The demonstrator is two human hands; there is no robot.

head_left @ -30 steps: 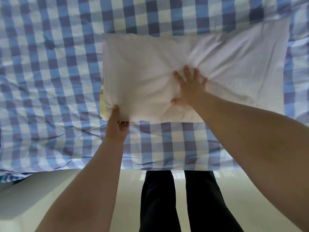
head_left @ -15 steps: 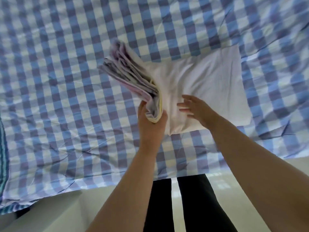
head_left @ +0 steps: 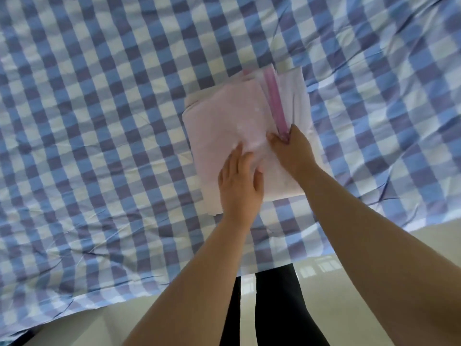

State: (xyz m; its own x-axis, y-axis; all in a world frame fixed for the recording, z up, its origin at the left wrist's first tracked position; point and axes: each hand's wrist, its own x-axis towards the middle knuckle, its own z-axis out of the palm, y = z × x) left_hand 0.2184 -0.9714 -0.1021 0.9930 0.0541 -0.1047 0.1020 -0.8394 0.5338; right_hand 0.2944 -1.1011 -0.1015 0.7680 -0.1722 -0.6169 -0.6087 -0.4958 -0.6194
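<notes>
So the folded pink cloth [head_left: 224,116] sits a bit right of centre on the blue-and-white checked sheet [head_left: 99,121], and there's loads of open sheet around it: a wide stretch to the left, plenty beyond the far edge, and a fair bit on the right too. The tight side is the near one. The sheet's front edge runs just past the bundle's near corner, and below it you get pale glossy floor [head_left: 324,265] and the person's black trouser legs [head_left: 274,308].

The left hand [head_left: 240,181] lies flat on the near part of the bundle, fingers straight and together, pressing down on the top layer, with the heel of the palm over the bundle's near edge. The right hand [head_left: 291,148] is right next to it, a little further in and to the right, fingers curled, thumb and forefinger pinching the near end of a darker pink strip [head_left: 275,101] that runs away from the hands along the top. The two hands are nearly touching.

The cloth looks like thin, soft cotton, folded into a thick, roughly rectangular stack that sits slightly skewed to the checks. Layers show at the far left corner, and a whiter panel lies to the right of the strip. The sheet is lightly creased, with deeper folds out toward the right.
</notes>
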